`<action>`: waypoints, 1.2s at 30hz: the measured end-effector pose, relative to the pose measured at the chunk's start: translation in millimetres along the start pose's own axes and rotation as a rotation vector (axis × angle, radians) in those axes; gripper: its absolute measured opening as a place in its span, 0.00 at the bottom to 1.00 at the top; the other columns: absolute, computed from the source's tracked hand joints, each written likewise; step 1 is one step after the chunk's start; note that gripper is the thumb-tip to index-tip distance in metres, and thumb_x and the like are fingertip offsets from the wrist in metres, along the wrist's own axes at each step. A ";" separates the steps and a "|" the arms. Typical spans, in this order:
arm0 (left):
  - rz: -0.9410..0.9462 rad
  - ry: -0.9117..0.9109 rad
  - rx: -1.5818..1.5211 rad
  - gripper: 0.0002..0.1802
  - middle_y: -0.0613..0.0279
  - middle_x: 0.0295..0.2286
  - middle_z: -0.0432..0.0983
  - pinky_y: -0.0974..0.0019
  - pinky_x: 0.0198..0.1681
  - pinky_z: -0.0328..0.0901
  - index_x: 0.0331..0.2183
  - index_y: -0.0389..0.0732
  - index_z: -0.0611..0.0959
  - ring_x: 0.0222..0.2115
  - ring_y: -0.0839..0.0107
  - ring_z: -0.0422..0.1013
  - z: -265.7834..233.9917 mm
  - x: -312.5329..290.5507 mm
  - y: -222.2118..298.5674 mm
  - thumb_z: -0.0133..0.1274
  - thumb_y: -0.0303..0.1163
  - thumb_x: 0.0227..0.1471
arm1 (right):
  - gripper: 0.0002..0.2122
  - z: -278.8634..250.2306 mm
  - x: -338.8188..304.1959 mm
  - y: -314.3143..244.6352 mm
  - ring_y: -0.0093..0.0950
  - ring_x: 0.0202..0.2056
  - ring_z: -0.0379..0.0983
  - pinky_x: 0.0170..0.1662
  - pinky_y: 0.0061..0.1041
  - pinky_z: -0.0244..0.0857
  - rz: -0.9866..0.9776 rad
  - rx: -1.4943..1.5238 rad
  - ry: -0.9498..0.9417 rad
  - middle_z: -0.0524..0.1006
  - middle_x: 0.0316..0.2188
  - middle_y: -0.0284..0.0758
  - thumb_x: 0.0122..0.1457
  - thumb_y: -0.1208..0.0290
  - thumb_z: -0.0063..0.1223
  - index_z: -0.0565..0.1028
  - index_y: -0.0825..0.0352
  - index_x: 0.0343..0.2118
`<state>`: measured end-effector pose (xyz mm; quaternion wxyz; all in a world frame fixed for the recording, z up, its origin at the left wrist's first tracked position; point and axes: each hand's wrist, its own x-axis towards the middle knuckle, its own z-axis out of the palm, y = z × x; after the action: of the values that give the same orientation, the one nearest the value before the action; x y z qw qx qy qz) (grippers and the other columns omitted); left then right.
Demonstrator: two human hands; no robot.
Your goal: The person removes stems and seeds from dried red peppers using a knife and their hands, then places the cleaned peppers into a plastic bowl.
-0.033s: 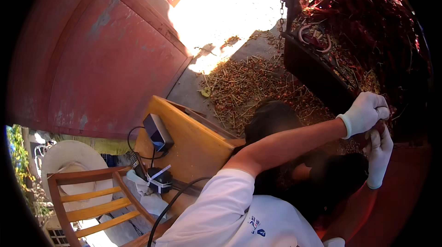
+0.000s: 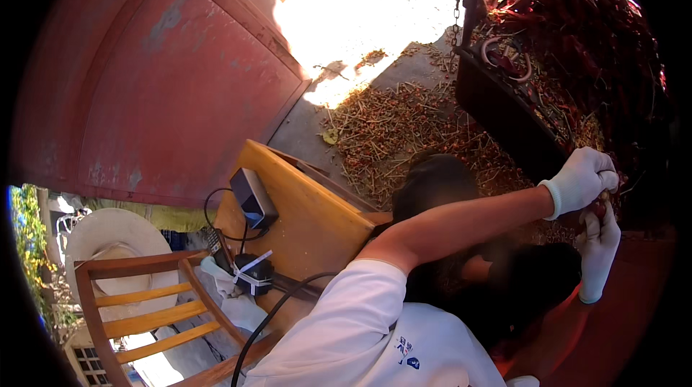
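Both my hands wear white knit gloves and come close together at the right, beside a heap of dried red chili peppers (image 2: 577, 48). My left hand (image 2: 580, 179) is closed, fingers pinched and pointing right. Just below it, my right hand (image 2: 598, 253) is closed too, fingertips turned up toward the left ones. Between the fingertips shows a small dark red chili pepper (image 2: 600, 205), mostly covered by the gloves. Beside my left hand, the dark box-like edge (image 2: 497, 98) with a chain and ring handle borders the heap.
Stems and bits of chili (image 2: 404, 127) litter the floor. A wooden stool (image 2: 303, 207) bears a small device with cables. A slatted wooden chair (image 2: 155, 318), a straw hat (image 2: 90, 243) and a red panel door (image 2: 180, 91) stand at the left.
The view has shifted slightly, so the surroundings sit a little farther right. My hands stay together at the heap, their fingers moved only a little around the chili pepper.
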<state>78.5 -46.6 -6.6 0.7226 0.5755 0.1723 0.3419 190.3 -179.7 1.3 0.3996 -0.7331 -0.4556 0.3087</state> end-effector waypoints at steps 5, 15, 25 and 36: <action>-0.304 0.062 -0.275 0.09 0.60 0.20 0.77 0.71 0.17 0.65 0.31 0.32 0.83 0.15 0.75 0.69 -8.5 5.3 8.5 0.52 0.28 0.58 | 0.11 20.2 -18.0 15.0 0.22 0.29 0.71 0.35 0.22 0.66 -0.229 -0.273 -0.138 0.74 0.32 0.36 0.60 0.79 0.48 0.73 0.71 0.46; 0.218 0.091 1.087 0.13 0.60 0.22 0.80 0.61 0.32 0.70 0.29 0.45 0.87 0.27 0.63 0.79 -50.9 15.0 6.3 0.58 0.44 0.52 | 0.20 7.0 -45.6 -10.5 0.18 0.32 0.71 0.40 0.19 0.67 -0.010 0.455 0.109 0.76 0.38 0.34 0.65 0.63 0.51 0.70 0.74 0.53; 0.093 -0.044 1.380 0.12 0.58 0.32 0.82 0.58 0.40 0.70 0.42 0.49 0.85 0.35 0.56 0.78 -52.2 11.8 9.4 0.51 0.38 0.59 | 0.11 -10.7 -70.8 -3.2 0.19 0.35 0.73 0.42 0.20 0.67 -0.078 0.268 0.295 0.77 0.33 0.33 0.62 0.72 0.52 0.78 0.70 0.45; 0.171 -0.049 1.323 0.14 0.56 0.34 0.82 0.57 0.41 0.71 0.40 0.46 0.86 0.36 0.56 0.78 -33.9 11.1 10.7 0.52 0.41 0.58 | 0.13 -57.7 -132.9 108.2 0.40 0.38 0.78 0.42 0.35 0.72 0.262 -0.766 0.421 0.81 0.37 0.41 0.55 0.66 0.58 0.79 0.63 0.43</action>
<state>61.4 -13.6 -4.2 0.1912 0.9167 0.2832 0.2070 230.7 -347.6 -52.4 0.1413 -0.9262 -0.3494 0.0103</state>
